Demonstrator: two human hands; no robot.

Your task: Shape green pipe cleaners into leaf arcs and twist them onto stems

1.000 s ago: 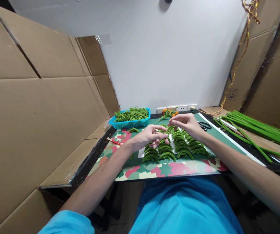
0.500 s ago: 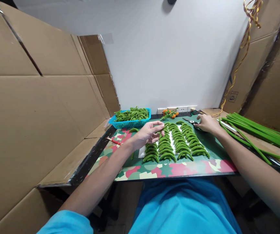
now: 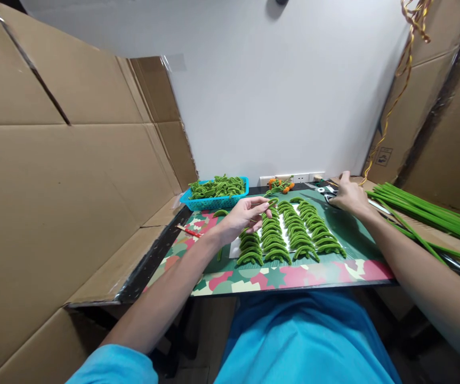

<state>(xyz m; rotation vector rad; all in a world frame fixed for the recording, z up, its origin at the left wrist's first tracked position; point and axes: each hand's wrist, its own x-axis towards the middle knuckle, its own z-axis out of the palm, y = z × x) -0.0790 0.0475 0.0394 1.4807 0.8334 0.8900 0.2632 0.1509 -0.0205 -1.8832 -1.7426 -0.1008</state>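
My left hand (image 3: 249, 214) pinches a bent piece of fuzzy green chenille stem (image 3: 273, 202) between thumb and forefinger, above the back of the laid-out rows. My right hand (image 3: 349, 196), at the back right of the mat, has its fingers on the scissors (image 3: 327, 195), whose handles it partly hides. Between the hands, several columns of curved green chenille pieces (image 3: 293, 229) lie on white paper (image 3: 234, 248). One more curved piece (image 3: 220, 213) rests left of them, beside my left wrist.
A blue basket (image 3: 214, 204) piled with green pieces stands at the back left, near orange flower-like pieces (image 3: 285, 184). Long green chenille stems (image 3: 429, 210) lie at the right. A red stick (image 3: 190, 231) is on the patterned mat (image 3: 261, 280). Cardboard walls (image 3: 94, 176) flank the table.
My right hand has shifted right and farther back, and the scissors have moved along with it. My left hand stays nearly in place, still pinching the green piece.
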